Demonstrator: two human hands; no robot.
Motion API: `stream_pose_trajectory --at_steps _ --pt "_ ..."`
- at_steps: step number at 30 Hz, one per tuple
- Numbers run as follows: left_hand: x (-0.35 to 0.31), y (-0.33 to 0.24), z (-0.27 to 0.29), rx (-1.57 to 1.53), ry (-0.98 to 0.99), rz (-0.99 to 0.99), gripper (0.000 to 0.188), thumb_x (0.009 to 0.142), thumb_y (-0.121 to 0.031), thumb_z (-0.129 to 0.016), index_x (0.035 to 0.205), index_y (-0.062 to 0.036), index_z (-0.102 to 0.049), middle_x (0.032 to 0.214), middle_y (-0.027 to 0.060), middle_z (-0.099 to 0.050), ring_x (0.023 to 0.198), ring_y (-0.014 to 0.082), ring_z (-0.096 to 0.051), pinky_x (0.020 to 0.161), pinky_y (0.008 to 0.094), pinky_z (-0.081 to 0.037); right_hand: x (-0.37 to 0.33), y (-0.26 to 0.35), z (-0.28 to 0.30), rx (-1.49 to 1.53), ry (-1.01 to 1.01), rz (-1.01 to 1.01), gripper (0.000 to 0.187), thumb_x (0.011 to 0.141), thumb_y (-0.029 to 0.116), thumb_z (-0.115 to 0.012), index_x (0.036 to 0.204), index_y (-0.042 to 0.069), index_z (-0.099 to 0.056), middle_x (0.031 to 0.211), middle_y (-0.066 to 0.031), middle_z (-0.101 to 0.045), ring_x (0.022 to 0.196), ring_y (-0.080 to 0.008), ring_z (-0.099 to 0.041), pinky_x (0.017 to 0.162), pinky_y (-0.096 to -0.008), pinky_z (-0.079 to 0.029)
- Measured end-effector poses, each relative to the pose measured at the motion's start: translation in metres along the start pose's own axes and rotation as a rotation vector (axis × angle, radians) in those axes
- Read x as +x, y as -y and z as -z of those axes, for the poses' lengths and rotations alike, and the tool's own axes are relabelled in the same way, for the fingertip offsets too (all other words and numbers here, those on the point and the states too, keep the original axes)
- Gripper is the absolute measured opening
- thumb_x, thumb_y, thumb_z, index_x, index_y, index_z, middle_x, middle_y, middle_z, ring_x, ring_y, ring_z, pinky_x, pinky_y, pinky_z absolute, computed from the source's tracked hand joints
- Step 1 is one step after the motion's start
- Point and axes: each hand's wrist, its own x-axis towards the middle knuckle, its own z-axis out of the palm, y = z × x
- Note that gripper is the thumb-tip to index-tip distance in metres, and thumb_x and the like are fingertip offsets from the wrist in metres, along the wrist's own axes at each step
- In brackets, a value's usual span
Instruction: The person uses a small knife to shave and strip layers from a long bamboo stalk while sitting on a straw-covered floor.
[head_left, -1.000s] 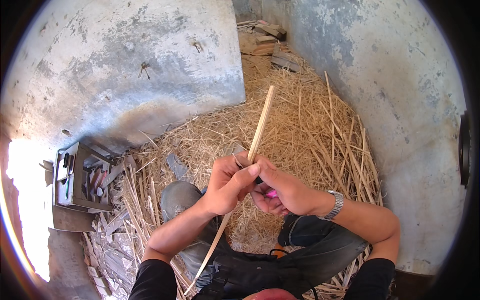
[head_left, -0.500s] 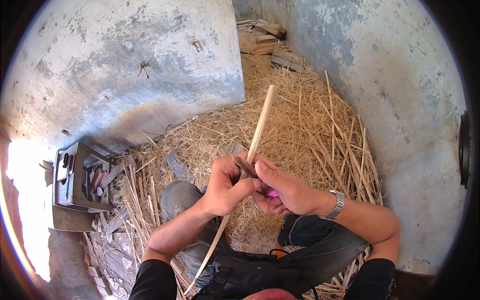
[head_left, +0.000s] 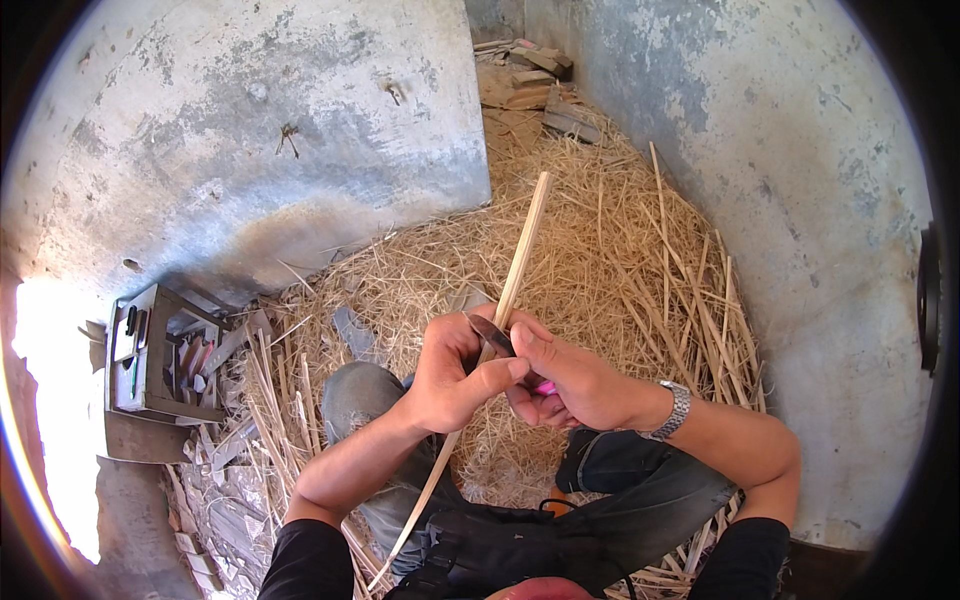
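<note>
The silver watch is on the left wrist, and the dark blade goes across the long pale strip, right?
Not quite: the head view shows the silver watch on the right wrist, not the left. The dark blade does go across the long pale strip.

Enclosed by a patchy grey-white left wall (head_left: 250,130) and right wall (head_left: 750,200); strewn underfoot with straw-coloured shavings (head_left: 420,270); furnished at left with a small box-like stand (head_left: 157,350); lit by glaring light (head_left: 60,400) beyond.

Your left hand (head_left: 447,378): gripping pale strip (head_left: 523,250) | your right hand (head_left: 572,382): holding dark blade (head_left: 492,335) across it | shavings (head_left: 420,275) around you
</note>
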Motion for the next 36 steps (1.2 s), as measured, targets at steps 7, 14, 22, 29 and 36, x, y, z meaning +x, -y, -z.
stream_pose_trajectory --at_steps 7,14,22,29,36 --pt "-0.001 0.001 -0.002 -0.017 -0.011 -0.011 0.038 0.088 -0.015 -0.064 0.11 0.0151 -0.055 0.085 0.0201 -0.069 0.067 0.0233 -0.072 0.056 0.0286 -0.059 0.0 -0.003 0.001 -0.048 0.013 0.032 0.079 0.098 0.073 -0.022 0.07 0.006 -0.053 0.061 0.0009 -0.046 0.051 -0.008 -0.038 0.048 -0.024 -0.032" --pt "-0.006 -0.007 0.0 -0.032 0.079 -0.021 0.028 0.093 -0.002 -0.058 0.117 0.0121 -0.055 0.094 0.0173 -0.068 0.073 0.0215 -0.073 0.064 0.0299 -0.061 -0.002 -0.001 -0.001 -0.077 0.043 0.112 0.077 0.098 0.073 -0.02 0.082 0.005 -0.053 0.064 -0.001 -0.05 0.053 -0.0077 -0.041 0.048 -0.0244 -0.033" --pt "-0.007 -0.004 0.002 -0.019 0.074 -0.026 0.027 0.095 -0.002 -0.058 0.117 0.0121 -0.055 0.094 0.0184 -0.068 0.072 0.0224 -0.073 0.064 0.0297 -0.061 -0.005 0.005 -0.005 -0.039 0.052 0.091 0.072 0.1 0.07 -0.021 0.119 0.008 -0.051 0.067 -0.0016 -0.051 0.052 -0.007 -0.039 0.048 -0.0229 -0.032" --pt "-0.007 -0.001 0.002 0.0 0.065 -0.091 0.013 0.094 0.003 -0.056 0.104 0.0117 -0.054 0.117 0.0231 -0.063 0.075 0.0255 -0.074 0.064 0.03 -0.064 -0.006 0.007 -0.003 0.137 0.165 0.041 0.069 0.103 0.064 -0.022 0.157 0.02 -0.017 0.069 -0.0016 -0.049 0.05 -0.0057 -0.034 0.045 -0.0215 -0.03" --pt "-0.008 0.001 0.002 0.02 0.036 -0.077 0.008 0.094 0.004 -0.057 0.096 0.0102 -0.054 0.122 0.0234 -0.061 0.08 0.0257 -0.074 0.067 0.0302 -0.063 -0.001 -0.006 -0.001 0.156 0.148 -0.079 0.081 0.097 0.075 -0.021 0.094 0.004 -0.06 0.059 0.0023 -0.039 0.045 -0.0059 -0.029 0.042 -0.0218 -0.026"
